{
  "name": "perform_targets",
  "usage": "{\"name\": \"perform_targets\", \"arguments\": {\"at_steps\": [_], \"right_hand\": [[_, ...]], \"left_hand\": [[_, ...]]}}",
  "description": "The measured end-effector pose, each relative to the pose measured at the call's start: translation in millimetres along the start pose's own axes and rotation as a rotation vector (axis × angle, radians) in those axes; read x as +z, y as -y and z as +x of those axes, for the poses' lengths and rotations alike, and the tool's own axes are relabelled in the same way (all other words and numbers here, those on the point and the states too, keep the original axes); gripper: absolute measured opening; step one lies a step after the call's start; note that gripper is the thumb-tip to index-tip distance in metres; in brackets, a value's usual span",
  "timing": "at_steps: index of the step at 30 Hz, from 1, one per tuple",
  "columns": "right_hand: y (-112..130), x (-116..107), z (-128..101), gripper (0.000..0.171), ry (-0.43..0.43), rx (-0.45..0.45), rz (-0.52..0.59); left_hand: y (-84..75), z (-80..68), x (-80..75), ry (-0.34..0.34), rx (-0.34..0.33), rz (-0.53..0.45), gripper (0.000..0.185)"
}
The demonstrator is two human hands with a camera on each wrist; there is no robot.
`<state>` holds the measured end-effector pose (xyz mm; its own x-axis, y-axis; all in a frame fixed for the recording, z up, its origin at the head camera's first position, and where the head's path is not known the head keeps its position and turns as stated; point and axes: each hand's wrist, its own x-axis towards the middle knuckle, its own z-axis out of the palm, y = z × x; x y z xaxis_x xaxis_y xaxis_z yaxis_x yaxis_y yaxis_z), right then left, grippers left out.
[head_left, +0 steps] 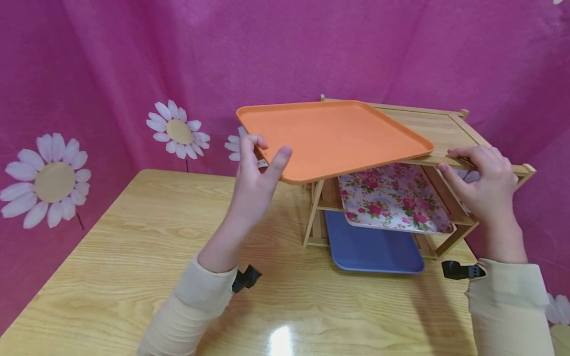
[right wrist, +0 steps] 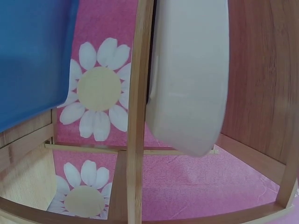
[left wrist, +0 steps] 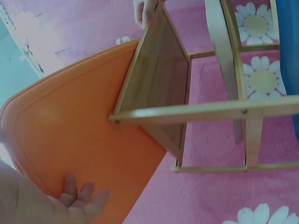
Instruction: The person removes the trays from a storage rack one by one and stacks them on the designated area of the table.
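My left hand holds an orange tray by its near left corner, thumb over the rim and fingers underneath. The tray tilts, and its far right part overlaps the top board of a wooden shelf rack. In the left wrist view, fingers spread under the tray's orange underside. With my right hand I grip the front edge of that top board near its right end. Below it, a floral tray lies on the middle shelf and a blue tray on the lowest, both jutting out frontward.
The rack stands on the right part of a wood-grain table, whose surface stretches left and in front of it. A pink curtain with daisies hangs close behind. The right wrist view shows the rack's side slat beside the floral tray's white underside.
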<state>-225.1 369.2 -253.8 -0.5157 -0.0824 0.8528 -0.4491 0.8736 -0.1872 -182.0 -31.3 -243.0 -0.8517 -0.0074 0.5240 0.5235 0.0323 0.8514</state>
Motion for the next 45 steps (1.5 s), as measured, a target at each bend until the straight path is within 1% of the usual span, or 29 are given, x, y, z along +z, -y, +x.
{"name": "perform_targets", "arguments": {"at_steps": [3,5,7,9,11,13,17,19,23,26,31,33,38,39,45], "right_hand": [[0,0,0,0.036,0.003,0.003,-0.001],[1,0,0,0.036,0.008,0.004,-0.002],[2,0,1,0.037,0.013,0.005,-0.004],[2,0,1,0.037,0.012,0.002,-0.004],[2,0,1,0.038,0.014,0.000,-0.003],[2,-1,1,0.038,0.019,-0.001,-0.002],[3,-3,1,0.037,0.032,0.003,-0.010],[3,-4,1,0.037,0.036,0.005,-0.015],[3,-5,0,0.036,0.038,0.006,-0.017],[2,-5,0,0.037,0.036,0.006,-0.018],[0,-5,-1,0.039,0.046,0.002,-0.018],[0,-5,-1,0.039,0.050,0.004,-0.017],[0,-5,0,0.038,0.045,0.002,-0.016],[1,-5,0,0.038,0.047,-0.001,-0.014],[2,-5,1,0.038,0.050,-0.015,-0.013]], "left_hand": [[-1.5,3.8,-9.5,0.005,-0.018,-0.063,0.041],[-3.9,6.8,-15.8,0.008,-0.033,-0.099,0.034],[-6.9,10.4,-21.9,0.022,-0.056,-0.146,0.030],[-9.8,14.0,-28.3,0.044,-0.102,-0.191,0.030],[-11.6,18.4,-34.0,0.068,-0.160,-0.242,0.032],[-13.0,23.0,-40.1,0.098,-0.217,-0.280,0.039],[-15.5,33.6,-51.2,0.140,-0.307,-0.327,0.060],[-17.4,38.6,-57.3,0.154,-0.344,-0.337,0.065],[-20.8,46.4,-71.6,0.197,-0.388,-0.374,0.072],[-21.4,51.5,-83.5,0.225,-0.417,-0.429,0.076],[-17.6,57.9,-102.5,0.225,-0.493,-0.550,0.076],[-15.2,59.6,-108.6,0.214,-0.511,-0.553,0.075],[-10.2,61.4,-123.3,0.188,-0.520,-0.458,0.075],[-9.7,61.3,-126.5,0.181,-0.521,-0.451,0.076],[-7.2,59.8,-146.9,0.168,-0.518,-0.461,0.079]]}}
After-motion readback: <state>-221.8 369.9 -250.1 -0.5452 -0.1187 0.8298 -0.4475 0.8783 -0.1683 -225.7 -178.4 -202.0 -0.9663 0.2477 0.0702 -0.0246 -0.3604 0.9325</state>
